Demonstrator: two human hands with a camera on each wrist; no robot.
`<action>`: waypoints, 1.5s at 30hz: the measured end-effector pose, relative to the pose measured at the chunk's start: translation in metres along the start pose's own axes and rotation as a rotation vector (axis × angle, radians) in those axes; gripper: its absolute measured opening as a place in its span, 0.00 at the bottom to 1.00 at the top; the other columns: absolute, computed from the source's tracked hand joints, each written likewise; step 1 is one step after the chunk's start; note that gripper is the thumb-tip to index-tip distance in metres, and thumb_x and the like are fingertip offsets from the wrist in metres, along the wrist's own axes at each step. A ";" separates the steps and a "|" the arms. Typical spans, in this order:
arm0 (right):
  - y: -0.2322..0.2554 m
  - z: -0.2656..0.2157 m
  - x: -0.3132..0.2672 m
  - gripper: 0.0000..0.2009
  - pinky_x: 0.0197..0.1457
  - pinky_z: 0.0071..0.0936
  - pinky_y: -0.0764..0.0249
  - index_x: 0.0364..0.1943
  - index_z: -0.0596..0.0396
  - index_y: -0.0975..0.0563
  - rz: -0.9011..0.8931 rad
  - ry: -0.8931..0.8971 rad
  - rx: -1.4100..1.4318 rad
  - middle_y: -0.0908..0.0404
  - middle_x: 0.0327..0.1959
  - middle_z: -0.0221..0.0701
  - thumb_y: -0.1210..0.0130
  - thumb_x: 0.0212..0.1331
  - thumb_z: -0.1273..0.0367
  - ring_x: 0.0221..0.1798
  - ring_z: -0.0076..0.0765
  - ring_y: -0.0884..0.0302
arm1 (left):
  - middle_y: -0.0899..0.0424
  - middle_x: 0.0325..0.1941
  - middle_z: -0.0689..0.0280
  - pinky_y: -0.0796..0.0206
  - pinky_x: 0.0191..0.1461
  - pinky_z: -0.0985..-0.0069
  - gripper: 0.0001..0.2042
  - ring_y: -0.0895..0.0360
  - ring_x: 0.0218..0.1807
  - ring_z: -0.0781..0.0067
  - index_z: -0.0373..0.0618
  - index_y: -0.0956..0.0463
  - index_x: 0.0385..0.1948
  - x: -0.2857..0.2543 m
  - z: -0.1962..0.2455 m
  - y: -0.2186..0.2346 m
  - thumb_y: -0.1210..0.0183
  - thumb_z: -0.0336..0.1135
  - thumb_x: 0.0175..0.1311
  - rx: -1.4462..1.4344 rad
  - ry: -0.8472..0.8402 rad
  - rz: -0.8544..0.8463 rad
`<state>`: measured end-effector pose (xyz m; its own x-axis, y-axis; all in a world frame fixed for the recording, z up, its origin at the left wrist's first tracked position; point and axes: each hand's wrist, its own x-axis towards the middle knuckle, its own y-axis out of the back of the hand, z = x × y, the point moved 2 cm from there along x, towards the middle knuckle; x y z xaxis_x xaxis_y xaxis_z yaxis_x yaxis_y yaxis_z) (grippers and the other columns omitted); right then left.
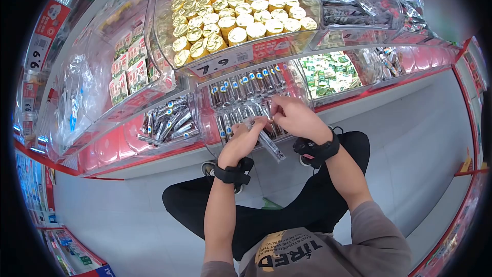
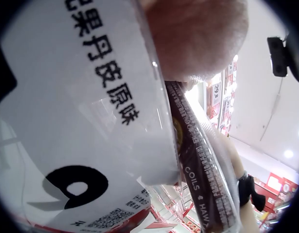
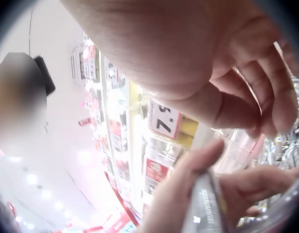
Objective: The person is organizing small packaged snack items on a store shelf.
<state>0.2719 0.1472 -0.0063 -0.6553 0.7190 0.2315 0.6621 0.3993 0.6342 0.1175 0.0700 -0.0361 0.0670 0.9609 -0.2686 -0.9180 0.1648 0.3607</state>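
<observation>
My left hand (image 1: 242, 142) grips a clear-wrapped haw roll (image 1: 271, 147), a dark stick that slants down toward me over the shelf's front edge. In the left wrist view, printed lettering runs along the roll (image 2: 200, 170) below a finger. My right hand (image 1: 301, 119) is just right of the left one, over the bin, its fingertips close to the left fingers. Its fingers (image 3: 278, 92) curve loosely in the right wrist view, with nothing seen between them. Rows of similar wrapped rolls (image 1: 246, 84) lie in the bin beneath both hands.
Behind the hands stands a clear bin of gold-topped rolls (image 1: 246, 7) with a price label (image 1: 223, 63). A bin of loose silvery sticks (image 1: 169, 123) is on the left, green packets (image 1: 330, 74) on the right. A red-edged shelf (image 1: 384, 83) runs along the front.
</observation>
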 end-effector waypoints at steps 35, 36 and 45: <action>0.013 -0.010 -0.004 0.14 0.38 0.18 0.33 0.49 0.63 0.30 -0.277 -0.319 1.111 0.23 0.32 0.28 0.51 0.58 0.74 0.33 0.18 0.30 | 0.20 0.42 0.63 0.59 0.59 0.61 0.30 0.29 0.51 0.65 0.45 0.24 0.42 -0.005 0.018 -0.002 0.70 0.59 0.67 0.100 -0.064 0.038; 0.013 -0.008 -0.004 0.16 0.37 0.17 0.34 0.51 0.62 0.31 -0.281 -0.328 1.153 0.24 0.32 0.28 0.50 0.58 0.73 0.32 0.18 0.30 | 0.20 0.42 0.63 0.60 0.59 0.61 0.30 0.29 0.51 0.65 0.45 0.24 0.42 -0.005 0.016 -0.002 0.70 0.59 0.67 0.085 -0.066 0.047; 0.011 0.003 -0.001 0.19 0.36 0.25 0.31 0.50 0.63 0.31 0.029 -0.138 0.278 0.23 0.35 0.37 0.45 0.53 0.73 0.29 0.33 0.27 | 0.20 0.42 0.63 0.63 0.63 0.64 0.31 0.30 0.51 0.64 0.43 0.23 0.38 -0.002 0.010 -0.004 0.71 0.58 0.68 0.052 -0.015 0.073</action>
<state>0.2803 0.1525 -0.0017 -0.5923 0.7948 0.1322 0.7660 0.5047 0.3981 0.1248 0.0699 -0.0277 0.0073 0.9739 -0.2267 -0.8991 0.1056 0.4247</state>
